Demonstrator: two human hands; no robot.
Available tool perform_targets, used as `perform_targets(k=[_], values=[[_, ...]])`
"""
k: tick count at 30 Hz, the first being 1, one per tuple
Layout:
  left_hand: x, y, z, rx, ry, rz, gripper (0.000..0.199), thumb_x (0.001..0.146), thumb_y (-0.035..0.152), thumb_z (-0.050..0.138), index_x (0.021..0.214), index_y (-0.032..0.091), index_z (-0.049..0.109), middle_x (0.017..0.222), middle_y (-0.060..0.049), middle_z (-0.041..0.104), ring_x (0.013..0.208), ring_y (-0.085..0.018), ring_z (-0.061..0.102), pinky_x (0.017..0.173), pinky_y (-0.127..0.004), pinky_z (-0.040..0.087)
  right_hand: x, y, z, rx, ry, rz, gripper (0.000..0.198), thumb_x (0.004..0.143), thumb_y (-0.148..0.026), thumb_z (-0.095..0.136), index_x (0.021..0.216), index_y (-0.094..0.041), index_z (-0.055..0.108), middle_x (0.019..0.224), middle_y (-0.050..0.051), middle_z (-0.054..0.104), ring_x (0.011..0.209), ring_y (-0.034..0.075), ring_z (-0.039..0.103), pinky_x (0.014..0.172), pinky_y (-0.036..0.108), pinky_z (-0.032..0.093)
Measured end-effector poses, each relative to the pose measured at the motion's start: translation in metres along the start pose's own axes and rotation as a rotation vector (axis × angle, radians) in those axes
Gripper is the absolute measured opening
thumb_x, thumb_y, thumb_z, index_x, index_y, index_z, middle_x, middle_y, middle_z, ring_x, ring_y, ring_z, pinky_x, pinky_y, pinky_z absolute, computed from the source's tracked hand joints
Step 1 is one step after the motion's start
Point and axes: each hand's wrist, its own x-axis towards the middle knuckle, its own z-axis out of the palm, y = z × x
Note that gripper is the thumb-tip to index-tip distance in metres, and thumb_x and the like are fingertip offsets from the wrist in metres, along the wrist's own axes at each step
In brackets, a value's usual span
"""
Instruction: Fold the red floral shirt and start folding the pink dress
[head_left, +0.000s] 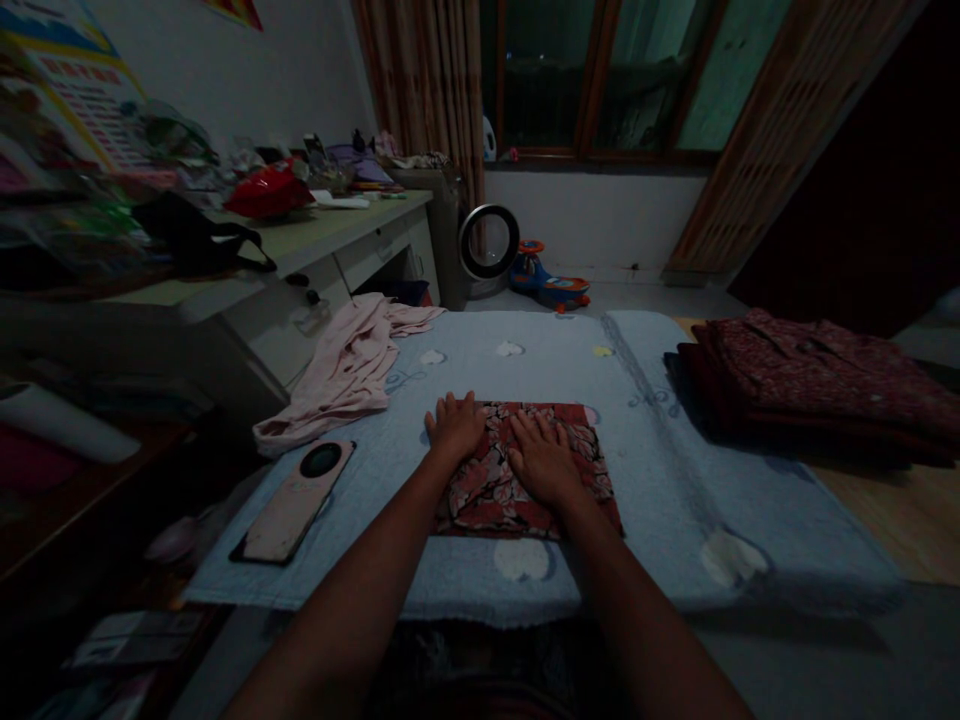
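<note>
A folded red garment with a dark floral print (495, 490) lies flat in front of me on a light blue cloth (645, 570). My left hand (456, 428) rests at its upper left edge, fingers spread, partly on the blue cloth. On top of the garment, right of its middle, my right hand (546, 462) lies flat with its fingers apart. Neither hand grips anything. What kind of garment it is, the folds do not show.
A pink crumpled cloth (352, 365) and a phone (296, 510) lie to the left. On the right stands a stack of folded dark red clothes (832, 385). Beyond the far edge are a cluttered desk (382, 220) and a blue ride-on toy (547, 285).
</note>
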Motion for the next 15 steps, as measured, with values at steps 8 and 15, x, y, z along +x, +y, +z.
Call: perform_targets(k=[8, 15], values=[[-0.029, -0.007, 0.009, 0.066, 0.054, 0.495, 0.053, 0.1, 0.034, 0.032, 0.153, 0.027, 0.035, 0.163, -0.003, 0.031, 0.151, -0.024, 0.023, 0.122, -0.048, 0.023, -0.001, 0.0, 0.0, -0.005, 0.007, -0.003, 0.061, 0.1, -0.044, 0.031, 0.157, -0.023, 0.029, 0.164, 0.003, 0.024, 0.151, 0.026, 0.017, 0.12, 0.054, 0.011], [-0.03, -0.002, 0.016, 0.083, 0.093, 0.363, 0.059, 0.097, 0.051, 0.037, 0.152, 0.03, 0.038, 0.162, -0.006, 0.031, 0.15, -0.035, 0.021, 0.119, -0.056, 0.023, -0.001, 0.0, 0.001, -0.002, 0.021, -0.004, 0.059, 0.1, -0.044, 0.031, 0.155, -0.024, 0.033, 0.163, 0.001, 0.027, 0.151, 0.026, 0.019, 0.12, 0.054, 0.012]])
